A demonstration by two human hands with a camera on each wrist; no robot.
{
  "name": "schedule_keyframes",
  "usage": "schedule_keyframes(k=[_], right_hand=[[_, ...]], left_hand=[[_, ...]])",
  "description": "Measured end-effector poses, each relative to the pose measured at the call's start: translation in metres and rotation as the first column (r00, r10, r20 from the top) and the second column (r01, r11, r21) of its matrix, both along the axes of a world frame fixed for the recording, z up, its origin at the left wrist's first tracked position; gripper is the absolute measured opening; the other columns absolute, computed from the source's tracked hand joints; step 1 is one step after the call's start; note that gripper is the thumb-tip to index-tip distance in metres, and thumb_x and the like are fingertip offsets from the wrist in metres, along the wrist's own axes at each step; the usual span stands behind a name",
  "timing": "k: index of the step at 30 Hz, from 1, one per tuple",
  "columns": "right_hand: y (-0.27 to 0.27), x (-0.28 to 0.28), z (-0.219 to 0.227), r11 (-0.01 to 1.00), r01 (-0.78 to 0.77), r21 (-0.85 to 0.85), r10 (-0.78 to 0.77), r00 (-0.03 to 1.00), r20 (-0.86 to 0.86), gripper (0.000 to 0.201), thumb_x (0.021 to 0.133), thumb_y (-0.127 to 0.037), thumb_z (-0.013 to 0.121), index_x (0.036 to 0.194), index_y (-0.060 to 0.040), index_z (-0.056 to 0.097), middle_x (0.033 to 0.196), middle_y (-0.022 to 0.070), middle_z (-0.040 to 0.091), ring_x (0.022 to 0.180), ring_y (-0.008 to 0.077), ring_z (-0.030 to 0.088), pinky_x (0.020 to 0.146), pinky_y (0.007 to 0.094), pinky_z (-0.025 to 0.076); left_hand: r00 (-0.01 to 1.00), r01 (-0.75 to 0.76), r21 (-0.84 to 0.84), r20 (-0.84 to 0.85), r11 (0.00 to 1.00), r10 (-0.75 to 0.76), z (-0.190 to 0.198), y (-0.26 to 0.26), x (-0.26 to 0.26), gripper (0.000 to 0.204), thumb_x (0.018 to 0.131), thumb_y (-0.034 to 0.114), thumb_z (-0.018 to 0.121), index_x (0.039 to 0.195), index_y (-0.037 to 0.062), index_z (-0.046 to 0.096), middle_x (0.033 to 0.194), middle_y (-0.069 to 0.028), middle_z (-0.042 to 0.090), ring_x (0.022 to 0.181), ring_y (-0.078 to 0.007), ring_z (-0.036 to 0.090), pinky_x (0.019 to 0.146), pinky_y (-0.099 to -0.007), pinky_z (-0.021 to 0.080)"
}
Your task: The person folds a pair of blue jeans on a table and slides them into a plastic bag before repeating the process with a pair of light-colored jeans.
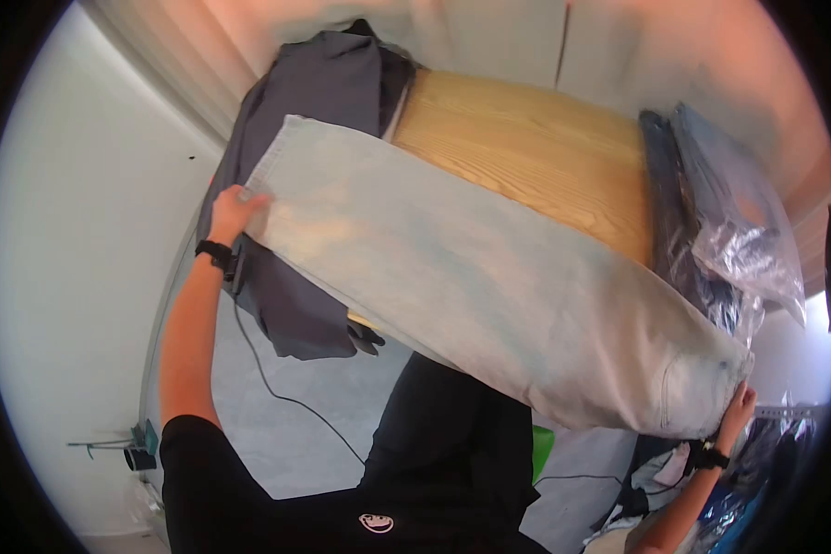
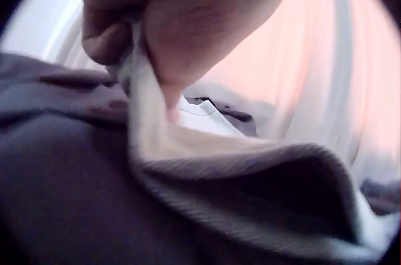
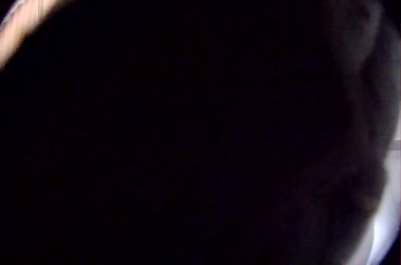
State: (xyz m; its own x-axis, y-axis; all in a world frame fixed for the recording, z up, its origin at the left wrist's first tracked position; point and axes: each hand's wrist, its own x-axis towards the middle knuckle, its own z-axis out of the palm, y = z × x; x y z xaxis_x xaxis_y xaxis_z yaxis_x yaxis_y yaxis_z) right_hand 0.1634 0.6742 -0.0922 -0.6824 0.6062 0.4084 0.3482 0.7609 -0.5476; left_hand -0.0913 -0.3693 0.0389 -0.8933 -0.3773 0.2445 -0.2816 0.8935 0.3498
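Pale washed trousers (image 1: 471,268), folded lengthwise, stretch diagonally between both hands in the head view. The left hand (image 1: 235,214) grips the leg-hem end at the upper left. In the left wrist view, the left hand (image 2: 169,27) pinches the edge of the fabric (image 2: 147,133), whose hem gapes open below. At the lower right, the right hand (image 1: 737,415) holds the waist end, its fingers partly hidden by the fabric. The right wrist view is almost wholly dark, and no hand can be made out there.
A wooden table (image 1: 526,138) lies behind the trousers. Dark grey garments (image 1: 314,92) drape over its left end. Plastic-wrapped clothes (image 1: 734,203) lie at its right end. A black cable (image 1: 291,399) runs over the floor, and more bagged items (image 1: 776,462) are at the lower right.
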Motion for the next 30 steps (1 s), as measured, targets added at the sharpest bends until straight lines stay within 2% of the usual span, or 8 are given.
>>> schedule_keyframes(k=[10,11,13,15,16,19,25,30], right_hand=[[-0.004,0.020,0.007,0.968,0.096,-0.232,-0.095,0.995,0.014,0.039,0.096,-0.033,0.061,0.110,0.0026,0.058,0.099,0.0113,0.063,0.091,0.0158,0.058,0.083,0.0319,0.047],[-0.003,0.030,0.008,0.893,0.130,-0.432,-0.149,0.989,-0.010,0.042,0.096,-0.035,0.061,0.116,0.0012,0.057,0.108,0.0122,0.060,0.099,0.0176,0.056,0.088,0.0331,0.045],[0.001,0.058,0.003,0.628,0.144,-0.765,-0.257,0.966,-0.030,0.049,0.096,-0.040,0.059,0.126,-0.0016,0.053,0.126,0.0140,0.055,0.115,0.0210,0.052,0.097,0.0355,0.042],[-0.064,0.084,0.015,0.293,-0.112,-0.950,-0.182,0.968,-0.170,0.064,0.094,-0.048,0.056,0.143,-0.0090,0.041,0.148,0.0097,0.041,0.134,0.0291,0.039,0.107,0.0407,0.036],[-0.095,0.079,0.035,-0.106,-0.155,-0.982,-0.245,0.961,-0.125,0.066,0.094,-0.049,0.054,0.145,-0.0107,0.038,0.150,0.0084,0.040,0.136,0.0313,0.038,0.108,0.0419,0.035],[-0.130,0.092,-0.009,-0.290,-0.461,-0.839,-0.112,0.887,-0.449,0.065,0.095,-0.047,0.053,0.146,-0.0112,0.036,0.149,0.0089,0.041,0.135,0.0300,0.039,0.108,0.0468,0.035],[-0.151,0.110,-0.003,-0.032,-0.361,-0.932,-0.515,0.805,-0.294,0.059,0.095,-0.040,0.055,0.144,-0.0101,0.041,0.148,0.0088,0.042,0.135,0.0288,0.040,0.110,0.0475,0.033],[-0.169,0.117,0.016,0.323,-0.297,-0.899,-0.550,0.714,-0.434,0.057,0.095,-0.037,0.055,0.140,-0.0038,0.045,0.145,0.0110,0.046,0.133,0.0288,0.043,0.112,0.0452,0.030]], left_hand=[[0.965,-0.106,-0.232,-0.258,0.967,0.044,-0.016,-0.012,0.020,0.064,0.082,0.036,0.076,0.127,-0.0032,0.052,0.121,-0.0158,0.057,0.112,-0.0295,0.054,0.092,-0.0340,0.047],[0.967,-0.061,0.250,-0.225,0.966,0.119,-0.023,-0.023,0.027,0.065,0.082,0.036,0.076,0.127,-0.0033,0.052,0.121,-0.0147,0.056,0.113,-0.0274,0.053,0.093,-0.0326,0.046],[0.978,0.002,0.943,-0.071,0.333,0.197,-0.006,-0.018,0.053,0.065,0.083,0.038,0.076,0.127,-0.0035,0.052,0.122,-0.0126,0.054,0.115,-0.0231,0.052,0.093,-0.0297,0.046],[0.947,-0.130,0.982,0.082,0.134,0.312,0.004,-0.002,0.072,0.060,0.085,0.036,0.074,0.127,-0.0024,0.052,0.118,-0.0083,0.055,0.114,-0.0184,0.052,0.094,-0.0286,0.045],[0.919,-0.185,0.982,0.162,0.030,0.359,0.005,0.003,0.078,0.058,0.086,0.034,0.073,0.126,-0.0018,0.052,0.116,-0.0062,0.056,0.113,-0.0160,0.052,0.095,-0.0280,0.045],[0.961,-0.127,0.988,0.145,-0.089,0.234,0.003,-0.004,0.085,0.053,0.088,0.031,0.071,0.125,-0.0015,0.052,0.112,-0.0046,0.058,0.112,-0.0153,0.053,0.096,-0.0290,0.045],[0.998,0.060,0.965,-0.057,-0.254,0.018,0.011,0.022,0.073,0.044,0.093,0.026,0.064,0.126,0.0008,0.052,0.118,-0.0062,0.058,0.113,-0.0182,0.053,0.101,-0.0327,0.043],[0.987,0.161,0.974,-0.160,-0.163,0.015,0.004,0.067,0.062,0.041,0.096,0.022,0.056,0.130,-0.0003,0.051,0.131,-0.0113,0.056,0.124,-0.0256,0.051,0.107,-0.0373,0.039]])
